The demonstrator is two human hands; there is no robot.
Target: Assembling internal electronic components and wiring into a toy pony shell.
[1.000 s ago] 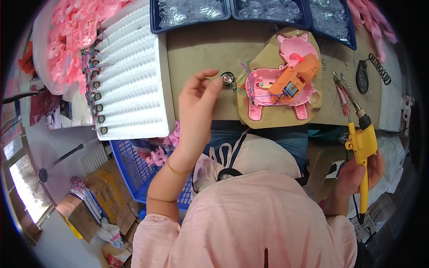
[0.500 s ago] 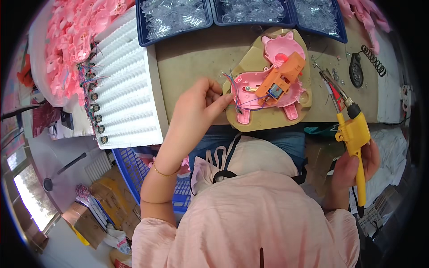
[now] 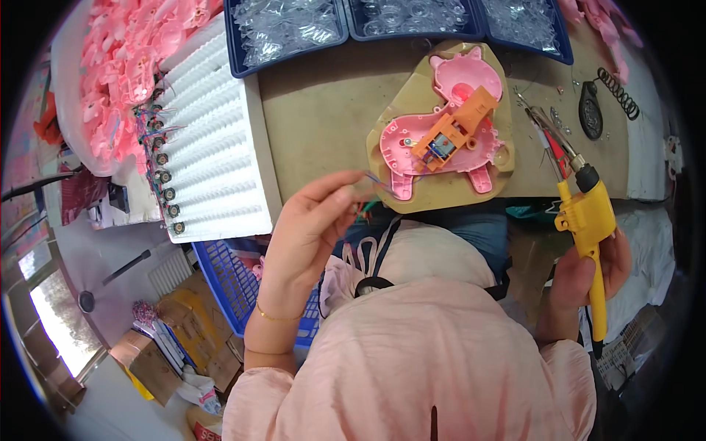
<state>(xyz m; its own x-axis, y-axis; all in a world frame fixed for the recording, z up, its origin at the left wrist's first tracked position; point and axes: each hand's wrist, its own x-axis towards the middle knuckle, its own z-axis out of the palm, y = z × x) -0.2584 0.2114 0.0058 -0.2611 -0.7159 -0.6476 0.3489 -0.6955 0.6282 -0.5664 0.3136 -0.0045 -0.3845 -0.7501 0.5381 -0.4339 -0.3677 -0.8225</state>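
Observation:
A pink animal-shaped plastic shell half (image 3: pixel 397 151) lies open in a tan shaped holder (image 3: pixel 390 106) on the bench. Across its middle sits an orange mechanism housing (image 3: pixel 473 112) with a small blue motor part (image 3: pixel 443 145) in it. My left hand (image 3: pixel 320 209) is at the holder's near left corner, thumb and fingers pinching thin coloured wires (image 3: pixel 373 178) that lead toward the shell. Off to the right, my right hand (image 3: pixel 592 272) grips a yellow soldering gun (image 3: pixel 588 220) by its handle. Its metal tip points up and left, over the bench.
Blue bins (image 3: pixel 290 67) of clear plastic parts line the back. On the left stand a white ridged foam tray (image 3: pixel 213 140) edged with small round wired parts and a heap of pink shells (image 3: pixel 110 88). A black coiled-cord object (image 3: pixel 590 110) lies at right; a blue basket (image 3: pixel 228 294) is below.
My left hand has moved down and toward me with the wires, away from the shell's left edge. The orange housing has shifted slightly. My right hand stays nearly still with the soldering gun.

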